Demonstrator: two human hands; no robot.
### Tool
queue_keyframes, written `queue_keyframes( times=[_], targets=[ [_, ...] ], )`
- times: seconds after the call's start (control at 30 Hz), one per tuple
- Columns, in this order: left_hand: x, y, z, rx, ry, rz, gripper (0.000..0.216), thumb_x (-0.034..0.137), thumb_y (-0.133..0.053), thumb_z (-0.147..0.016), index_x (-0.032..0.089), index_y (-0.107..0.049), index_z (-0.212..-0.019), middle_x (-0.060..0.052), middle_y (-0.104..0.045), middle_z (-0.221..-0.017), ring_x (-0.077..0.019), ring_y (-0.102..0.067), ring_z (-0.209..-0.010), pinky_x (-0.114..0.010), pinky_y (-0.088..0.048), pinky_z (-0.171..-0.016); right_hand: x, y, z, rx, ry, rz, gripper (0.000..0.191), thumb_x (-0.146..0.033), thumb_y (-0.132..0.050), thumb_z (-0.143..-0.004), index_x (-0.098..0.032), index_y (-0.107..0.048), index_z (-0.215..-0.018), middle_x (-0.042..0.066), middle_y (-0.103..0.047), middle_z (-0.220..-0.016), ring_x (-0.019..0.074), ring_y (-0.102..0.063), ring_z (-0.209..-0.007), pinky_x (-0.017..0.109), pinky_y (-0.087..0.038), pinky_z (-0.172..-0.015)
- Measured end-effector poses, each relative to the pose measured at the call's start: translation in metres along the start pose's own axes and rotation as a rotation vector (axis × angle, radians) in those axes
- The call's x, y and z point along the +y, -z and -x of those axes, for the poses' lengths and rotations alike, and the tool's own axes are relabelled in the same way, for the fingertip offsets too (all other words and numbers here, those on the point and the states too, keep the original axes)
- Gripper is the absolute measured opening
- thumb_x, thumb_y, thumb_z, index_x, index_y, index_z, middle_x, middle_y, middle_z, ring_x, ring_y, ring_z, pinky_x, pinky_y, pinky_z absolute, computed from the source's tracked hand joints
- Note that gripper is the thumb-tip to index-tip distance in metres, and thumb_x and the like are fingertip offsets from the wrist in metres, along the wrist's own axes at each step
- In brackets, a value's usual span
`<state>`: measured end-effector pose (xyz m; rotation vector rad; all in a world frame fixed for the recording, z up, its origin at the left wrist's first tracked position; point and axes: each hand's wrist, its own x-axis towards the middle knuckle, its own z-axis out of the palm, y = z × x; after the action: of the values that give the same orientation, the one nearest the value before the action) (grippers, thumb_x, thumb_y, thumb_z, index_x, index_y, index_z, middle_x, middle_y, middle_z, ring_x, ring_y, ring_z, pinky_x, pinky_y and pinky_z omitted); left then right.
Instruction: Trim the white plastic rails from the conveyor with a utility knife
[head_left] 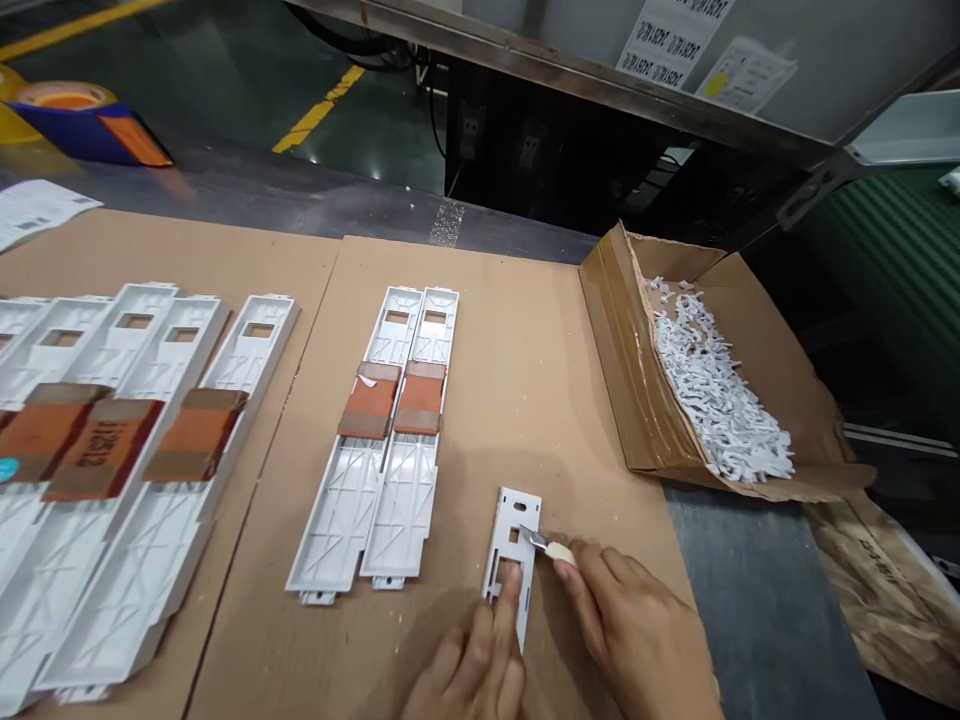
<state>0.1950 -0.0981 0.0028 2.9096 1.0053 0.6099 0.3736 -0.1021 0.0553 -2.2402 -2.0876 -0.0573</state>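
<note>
A small white plastic plate (pixel 508 540) with cut-outs lies on the brown cardboard sheet (pixel 525 400) near the front edge. My left hand (pixel 469 665) rests on its lower end, fingers stretched flat and pressing it down. My right hand (pixel 637 635) is closed around a small knife (pixel 546 545) with a pale handle. The blade tip touches the plate's right edge near a cut-out.
Two long white plastic trays (pixel 386 445) with brown tape bands lie side by side at the centre. Several more such trays (pixel 112 450) lie at the left. An open cardboard box (pixel 622 370) of white plastic scraps (pixel 712 390) stands at the right, beside the table edge.
</note>
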Motion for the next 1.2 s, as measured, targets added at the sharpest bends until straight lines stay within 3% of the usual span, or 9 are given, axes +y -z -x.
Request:
queue_keyframes(
  times=[0.23,0.83,1.03,1.2],
  targets=[
    [0.001,0.001,-0.007,0.020,0.009,0.006,0.020,0.015,-0.042,-0.080,0.017,-0.063,-0.080,-0.008,-0.068,-0.107,-0.0200,-0.053,-0.095,-0.032,-0.034,-0.069,0.005,-0.001,0.002,-0.088,0.020,0.039,0.034,-0.039,-0.031,-0.097,-0.025,-0.059,-0.082,-0.002,-0.061,-0.066,0.0146,-0.060,-0.057,0.026,-0.033,-0.051],
    [0.001,0.000,-0.007,0.026,0.010,0.018,0.018,0.014,-0.044,-0.082,0.017,-0.061,-0.077,-0.008,-0.068,-0.106,-0.0207,-0.052,-0.093,-0.033,-0.033,-0.070,0.013,0.007,-0.009,-0.190,0.085,0.129,0.036,-0.041,-0.030,-0.097,-0.026,-0.056,-0.078,-0.002,-0.060,-0.063,0.0162,-0.059,-0.053,0.027,-0.030,-0.045],
    [0.001,-0.005,-0.005,0.068,0.003,0.041,0.020,0.010,-0.043,-0.082,0.016,-0.060,-0.073,-0.012,-0.068,-0.107,-0.0215,-0.053,-0.092,-0.033,-0.033,-0.071,0.024,0.017,-0.039,-0.302,0.230,0.229,0.021,-0.036,-0.052,-0.088,-0.023,-0.058,-0.074,0.000,-0.061,-0.063,0.0185,-0.058,-0.055,0.027,-0.027,-0.046],
    [0.002,-0.008,-0.003,0.084,-0.001,0.025,0.020,0.009,-0.044,-0.082,0.017,-0.061,-0.074,-0.010,-0.068,-0.107,-0.0212,-0.053,-0.092,-0.034,-0.034,-0.071,0.028,0.023,-0.069,-0.351,0.365,0.236,0.022,-0.034,-0.066,-0.079,-0.020,-0.059,-0.064,0.002,-0.061,-0.058,0.0187,-0.058,-0.055,0.028,-0.026,-0.049]
  ],
)
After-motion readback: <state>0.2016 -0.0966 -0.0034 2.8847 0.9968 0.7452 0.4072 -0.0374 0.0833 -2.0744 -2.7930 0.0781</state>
